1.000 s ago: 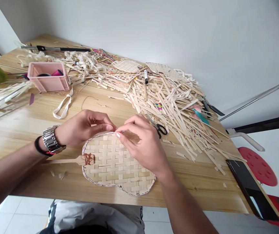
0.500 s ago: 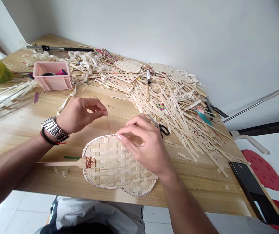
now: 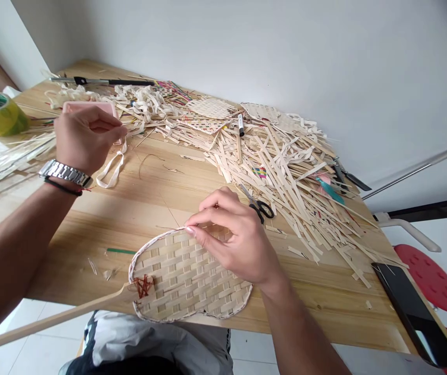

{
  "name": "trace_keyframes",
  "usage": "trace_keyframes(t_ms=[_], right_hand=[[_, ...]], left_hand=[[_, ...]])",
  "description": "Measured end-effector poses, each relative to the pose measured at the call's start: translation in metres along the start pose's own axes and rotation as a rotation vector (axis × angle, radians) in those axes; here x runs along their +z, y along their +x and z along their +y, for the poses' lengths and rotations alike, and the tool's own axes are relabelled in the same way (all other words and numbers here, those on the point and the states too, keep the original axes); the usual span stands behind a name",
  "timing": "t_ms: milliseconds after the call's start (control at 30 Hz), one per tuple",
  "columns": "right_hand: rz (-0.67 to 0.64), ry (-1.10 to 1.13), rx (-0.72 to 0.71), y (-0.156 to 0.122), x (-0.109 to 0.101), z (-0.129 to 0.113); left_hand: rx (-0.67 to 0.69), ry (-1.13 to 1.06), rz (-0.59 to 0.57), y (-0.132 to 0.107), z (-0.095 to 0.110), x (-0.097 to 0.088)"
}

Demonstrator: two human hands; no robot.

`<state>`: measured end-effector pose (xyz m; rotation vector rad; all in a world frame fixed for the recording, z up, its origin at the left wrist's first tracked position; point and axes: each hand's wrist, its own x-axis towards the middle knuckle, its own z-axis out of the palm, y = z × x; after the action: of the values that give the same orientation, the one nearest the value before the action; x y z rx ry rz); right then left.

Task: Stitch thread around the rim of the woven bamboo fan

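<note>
A woven bamboo hand fan (image 3: 192, 276) lies tilted near the table's front edge, its pale rim bound with thread. Red-brown lashing joins its wooden handle (image 3: 63, 315), which sticks out past the edge at left. My right hand (image 3: 231, 234) pinches the fan's upper rim between thumb and fingers. Away from the fan, my left hand (image 3: 90, 133) is raised in front of the pink bin (image 3: 90, 107), thumb and fingertips pressed together. A thin thread (image 3: 170, 211) rises from the rim towards it, faint along most of its length.
Scissors (image 3: 261, 207) lie beyond my right hand, beside a wide heap of bamboo strips (image 3: 285, 166). A black marker (image 3: 241, 125) and other woven pieces (image 3: 211, 108) rest on the heap. Yellow tape (image 3: 0, 114) stands at left, a phone (image 3: 414, 312) at the right edge.
My left hand has moved up and left, away from the fan, drawing the thread out. The fan has tilted, its handle swinging down over the table edge. My right hand keeps its pinch.
</note>
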<state>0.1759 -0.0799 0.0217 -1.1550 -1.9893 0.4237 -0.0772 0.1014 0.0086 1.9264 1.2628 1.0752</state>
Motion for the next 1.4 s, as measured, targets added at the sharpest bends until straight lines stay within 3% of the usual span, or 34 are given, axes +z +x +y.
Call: trace_keyframes(t_ms=[33, 133, 300, 533, 633, 733, 800, 900, 1000, 1067, 1233, 1400], right_hand=[[0.001, 0.006, -0.003, 0.0, -0.001, 0.0], [-0.014, 0.03, -0.016, 0.0, -0.003, 0.0], [-0.034, 0.109, -0.048, -0.002, -0.007, -0.001], [-0.076, 0.228, -0.104, -0.001, -0.018, 0.002], [-0.082, 0.23, -0.095, -0.001, -0.024, 0.005], [-0.058, 0.195, -0.052, -0.001, -0.026, 0.01], [-0.041, 0.141, -0.01, -0.001, -0.026, 0.015], [-0.042, 0.058, 0.041, 0.001, -0.025, 0.023], [-0.056, 0.03, 0.09, 0.001, -0.024, 0.029], [-0.053, 0.026, 0.114, 0.001, -0.024, 0.031], [-0.042, 0.029, 0.112, 0.001, -0.026, 0.031], [-0.038, 0.036, 0.099, 0.002, -0.026, 0.029]], left_hand=[[0.024, 0.038, 0.152, 0.002, -0.004, -0.002], [0.067, 0.137, 0.298, 0.006, -0.009, -0.007], [0.021, 0.229, 0.383, 0.01, -0.009, -0.009], [-0.058, 0.225, 0.408, 0.016, -0.025, -0.017], [-0.046, 0.244, 0.452, 0.015, -0.018, -0.017], [0.056, 0.184, 0.443, 0.009, 0.002, -0.011], [0.06, 0.086, 0.39, 0.003, 0.018, -0.003], [0.019, -0.066, 0.04, -0.013, 0.036, 0.014], [0.093, -0.148, -0.385, -0.034, 0.044, 0.036], [0.127, -0.138, -0.555, -0.047, 0.047, 0.049], [0.3, -0.052, -0.736, -0.062, 0.061, 0.061], [0.372, -0.081, -0.753, -0.062, 0.067, 0.058]])
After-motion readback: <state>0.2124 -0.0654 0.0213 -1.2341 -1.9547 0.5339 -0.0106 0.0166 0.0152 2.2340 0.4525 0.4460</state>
